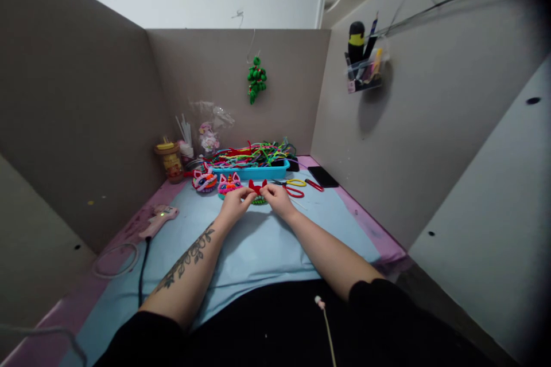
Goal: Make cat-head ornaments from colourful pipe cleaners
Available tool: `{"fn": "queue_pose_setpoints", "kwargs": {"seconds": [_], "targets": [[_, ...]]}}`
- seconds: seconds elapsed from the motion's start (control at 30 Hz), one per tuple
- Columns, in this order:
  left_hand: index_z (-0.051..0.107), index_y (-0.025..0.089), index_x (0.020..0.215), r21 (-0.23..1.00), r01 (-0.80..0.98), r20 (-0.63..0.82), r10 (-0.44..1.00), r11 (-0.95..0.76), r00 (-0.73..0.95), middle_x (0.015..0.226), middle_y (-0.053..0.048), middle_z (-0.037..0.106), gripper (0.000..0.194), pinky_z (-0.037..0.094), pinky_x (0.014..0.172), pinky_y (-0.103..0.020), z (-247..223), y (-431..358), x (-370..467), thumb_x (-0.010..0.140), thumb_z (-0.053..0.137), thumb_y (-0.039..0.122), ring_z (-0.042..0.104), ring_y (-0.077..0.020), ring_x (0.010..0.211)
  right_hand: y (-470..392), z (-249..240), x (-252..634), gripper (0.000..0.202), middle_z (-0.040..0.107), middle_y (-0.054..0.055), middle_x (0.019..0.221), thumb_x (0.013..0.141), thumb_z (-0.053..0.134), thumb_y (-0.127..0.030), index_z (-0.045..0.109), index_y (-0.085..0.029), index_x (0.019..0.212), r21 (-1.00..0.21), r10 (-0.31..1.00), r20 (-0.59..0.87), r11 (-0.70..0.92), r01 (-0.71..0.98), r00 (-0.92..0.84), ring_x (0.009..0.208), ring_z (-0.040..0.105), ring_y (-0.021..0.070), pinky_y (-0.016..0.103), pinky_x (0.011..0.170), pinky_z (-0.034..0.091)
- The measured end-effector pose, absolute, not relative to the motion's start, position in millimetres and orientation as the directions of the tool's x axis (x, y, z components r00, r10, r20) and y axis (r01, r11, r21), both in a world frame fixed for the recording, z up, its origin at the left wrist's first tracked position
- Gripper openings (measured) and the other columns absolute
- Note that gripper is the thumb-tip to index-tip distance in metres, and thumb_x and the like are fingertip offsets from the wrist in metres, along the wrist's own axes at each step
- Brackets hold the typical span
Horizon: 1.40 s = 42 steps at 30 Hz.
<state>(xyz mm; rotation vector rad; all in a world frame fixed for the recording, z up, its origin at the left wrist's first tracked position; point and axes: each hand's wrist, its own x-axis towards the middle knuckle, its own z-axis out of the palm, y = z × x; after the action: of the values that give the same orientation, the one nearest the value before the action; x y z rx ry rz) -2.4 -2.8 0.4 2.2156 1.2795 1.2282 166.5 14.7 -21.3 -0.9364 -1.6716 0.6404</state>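
Dim, diffuse light; soft shadow cast on grey partition; wide-angle bowing; right corners darkened; small details softened.

the single view looks out from the wearer's head, facing forward and tilted down over the cloth-covered pale blue and pink counter. the black-clothed torso is closest to the lens, along the bottom edge; the bare left hand and bare right hand lie farther out, near mid-frame. the upright grey back panel stands beyond, roughly face-on, and the wide view takes in grey side panels at left and right.
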Motion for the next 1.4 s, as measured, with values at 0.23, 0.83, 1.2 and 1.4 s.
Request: {"fn": "queue_pose_setpoints", "kwargs": {"seconds": [0.23,0.83,1.2,1.4], "targets": [[0.068,0.016,0.076,0.610,0.575,0.538,0.817,-0.546,0.205,0.067,-0.002,0.067,0.028,0.042,0.058,-0.021,-0.4,-2.9,-4.5,0.082,0.050,0.037,0.057,-0.0127,0.061,10.4,-18.2,163.3,0.026,0.063,0.002,0.074,0.075,0.059,-0.040,0.063,-0.016,0.085,-0.832,0.828,0.530,0.549,0.079,-0.184,0.067,0.055,0.0134,0.025,0.062,0.044],[0.067,0.016,0.083,0.621,0.532,0.592,0.789,-0.575,0.162,0.074,-0.004,0.069,0.023,0.048,0.064,-0.024,1.3,-4.7,-2.2,0.079,0.054,0.034,0.061,-0.0145,0.064,8.7,-15.2,166.7,0.021,0.057,0.000,0.062,0.077,0.056,-0.035,0.063,-0.016,0.071,-0.810,0.824,0.551,0.566,0.154,-0.130,0.060,0.049,0.0118,0.023,0.057,0.038],[0.063,0.016,0.081,0.562,0.591,0.599,0.778,-0.579,0.192,0.072,-0.003,0.066,0.023,0.043,0.058,-0.022,0.3,-5.2,-0.2,0.083,0.049,0.033,0.058,-0.0130,0.063,12.6,-19.8,165.8,0.024,0.056,-0.001,0.062,0.076,0.057,-0.038,0.061,-0.015,0.070,-0.827,0.832,0.534,0.551,0.115,-0.150,0.059,0.048,0.0113,0.023,0.056,0.038],[0.062,0.016,0.081,0.566,0.582,0.593,0.779,-0.584,0.205,0.071,-0.003,0.065,0.023,0.043,0.058,-0.022,-2.5,-2.3,-0.9,0.084,0.047,0.032,0.058,-0.0130,0.063,10.2,-17.1,165.7,0.025,0.056,0.000,0.063,0.076,0.056,-0.039,0.061,-0.015,0.072,-0.833,0.839,0.519,0.539,0.124,-0.162,0.060,0.048,0.0117,0.023,0.056,0.038]]}}
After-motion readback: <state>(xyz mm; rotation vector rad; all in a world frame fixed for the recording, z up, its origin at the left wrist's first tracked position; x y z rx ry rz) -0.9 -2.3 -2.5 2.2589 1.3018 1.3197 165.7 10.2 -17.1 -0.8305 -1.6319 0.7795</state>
